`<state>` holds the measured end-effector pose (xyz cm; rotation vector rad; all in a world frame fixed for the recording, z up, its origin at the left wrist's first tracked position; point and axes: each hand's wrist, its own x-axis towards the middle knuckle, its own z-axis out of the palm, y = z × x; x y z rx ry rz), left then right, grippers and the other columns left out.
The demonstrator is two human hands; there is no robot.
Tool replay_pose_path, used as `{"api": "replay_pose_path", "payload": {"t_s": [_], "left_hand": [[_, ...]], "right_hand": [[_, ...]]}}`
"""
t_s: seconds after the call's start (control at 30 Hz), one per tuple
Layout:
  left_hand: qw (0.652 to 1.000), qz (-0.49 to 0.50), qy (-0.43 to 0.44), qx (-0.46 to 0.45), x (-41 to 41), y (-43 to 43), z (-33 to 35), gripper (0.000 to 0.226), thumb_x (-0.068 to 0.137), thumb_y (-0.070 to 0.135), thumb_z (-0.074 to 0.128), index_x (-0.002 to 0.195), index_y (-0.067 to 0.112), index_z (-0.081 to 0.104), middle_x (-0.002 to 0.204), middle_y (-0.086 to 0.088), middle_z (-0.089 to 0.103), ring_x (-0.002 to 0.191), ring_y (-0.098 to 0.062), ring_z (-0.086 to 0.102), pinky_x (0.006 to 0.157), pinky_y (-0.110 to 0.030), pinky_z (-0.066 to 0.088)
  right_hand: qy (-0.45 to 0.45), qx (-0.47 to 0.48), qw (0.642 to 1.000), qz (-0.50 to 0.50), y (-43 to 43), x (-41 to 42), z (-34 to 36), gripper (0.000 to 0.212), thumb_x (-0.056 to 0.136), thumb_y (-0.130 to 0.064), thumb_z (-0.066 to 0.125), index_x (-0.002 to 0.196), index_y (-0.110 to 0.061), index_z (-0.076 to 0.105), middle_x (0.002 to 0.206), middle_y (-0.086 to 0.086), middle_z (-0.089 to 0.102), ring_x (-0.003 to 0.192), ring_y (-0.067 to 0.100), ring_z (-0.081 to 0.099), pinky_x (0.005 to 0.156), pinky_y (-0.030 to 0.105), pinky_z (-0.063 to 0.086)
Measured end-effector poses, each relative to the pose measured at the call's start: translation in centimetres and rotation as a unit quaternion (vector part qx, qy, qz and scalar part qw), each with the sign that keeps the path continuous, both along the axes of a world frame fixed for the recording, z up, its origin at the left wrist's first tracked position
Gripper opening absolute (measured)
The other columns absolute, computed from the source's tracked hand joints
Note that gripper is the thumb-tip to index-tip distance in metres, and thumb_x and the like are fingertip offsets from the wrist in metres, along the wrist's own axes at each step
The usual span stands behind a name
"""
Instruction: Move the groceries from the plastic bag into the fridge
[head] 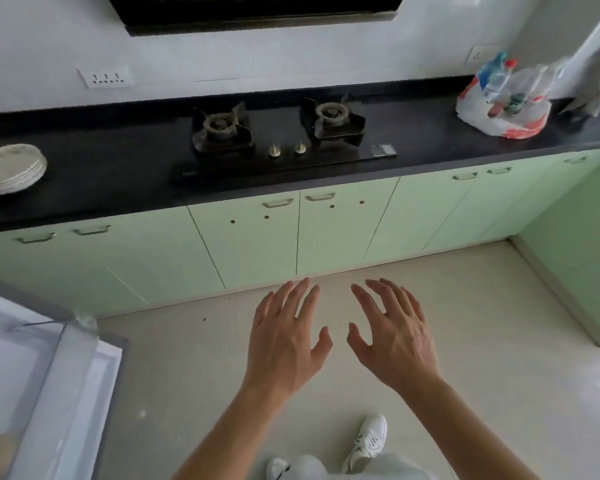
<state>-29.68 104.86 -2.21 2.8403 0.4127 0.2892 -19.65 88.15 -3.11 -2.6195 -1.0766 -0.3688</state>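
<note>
Your left hand (pixel 284 344) and right hand (pixel 394 341) hung spread and empty over the floor. The plastic bag (pixel 499 112), at two o'clock on the counter (pixel 118 164), held bottles, so most unloading seemingly remained. What looked like the fridge (pixel 66 375) stood at eight o'clock, the stove (pixel 278 136) at twelve and the plates (pixel 11 168) at ten, with no obstacle showing.

Single head-worn view, looking forward and down (wide-angle), hands close below, counter (pixel 430 157) farther off

bag (pixel 503 109) on counter (pixel 118 157) right of stove (pixel 278 136)
</note>
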Motion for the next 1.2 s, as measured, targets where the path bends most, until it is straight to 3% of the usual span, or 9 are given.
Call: {"api": "replay_pose_path", "payload": {"t_s": [0.47,0.8,1.2], "left_hand": [[0.987,-0.161,0.020,0.019,18.3,-14.6,0.4,0.062,0.089,0.049,0.044,0.143,0.019,0.048,0.148,0.000,0.050,0.138,-0.022,0.044,0.112,-0.045,0.039],[0.977,-0.210,0.011,0.018,30.4,-25.7,0.8,0.060,0.087,0.047,0.046,0.140,0.018,0.051,0.145,-0.001,0.053,0.133,-0.022,0.048,0.108,-0.044,0.042],[0.967,-0.252,0.021,0.042,39.8,-30.0,0.6,0.059,0.085,0.046,0.046,0.137,0.018,0.055,0.142,-0.001,0.056,0.130,-0.023,0.051,0.104,-0.044,0.046]], "right_hand": [[0.039,0.008,0.985,-0.169,-16.5,12.1,-0.5,0.056,0.089,-0.044,0.060,0.138,-0.016,0.056,0.136,0.012,0.060,0.130,0.031,0.055,0.105,0.049,0.048],[0.068,-0.005,0.970,-0.233,-27.7,21.6,0.2,0.058,0.090,-0.049,0.053,0.139,-0.019,0.054,0.135,0.010,0.061,0.130,0.029,0.055,0.108,0.047,0.047],[0.095,0.015,0.951,-0.295,-32.9,29.8,-0.2,0.060,0.087,-0.048,0.059,0.140,-0.020,0.052,0.137,0.009,0.060,0.131,0.031,0.053,0.108,0.048,0.045]]}}
